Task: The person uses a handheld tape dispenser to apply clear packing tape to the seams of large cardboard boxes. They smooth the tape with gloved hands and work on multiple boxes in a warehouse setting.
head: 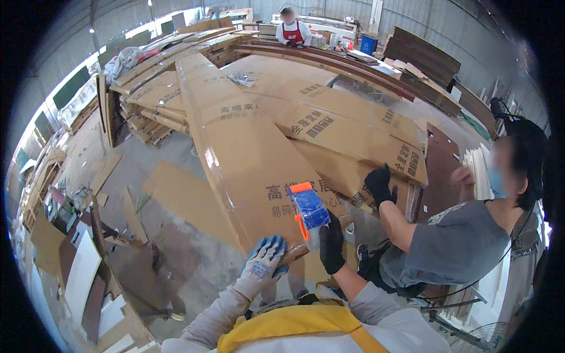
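Note:
My left hand (pixel 265 260), in a grey and blue work glove, rests with its fingers spread on the near end of a long cardboard-wrapped panel (pixel 247 176). Clear tape runs along the left edge of this panel. In a black glove, my right hand (pixel 332 242) grips an orange and blue tape dispenser (pixel 309 207) above the panel's near right corner. Dark printed writing on the cardboard lies partly behind the dispenser. Other cardboard-wrapped panels (pixel 353 128) lie to the right, under the long one.
At the right, a co-worker (pixel 446 242) has a black-gloved hand on the wrapped panels. Another person (pixel 293 33) in a red apron stands at the far side. Stacked wrapped panels (pixel 154 95) are at the back left. Board offcuts (pixel 81 273) and a flat cardboard sheet (pixel 185 198) lie at the left.

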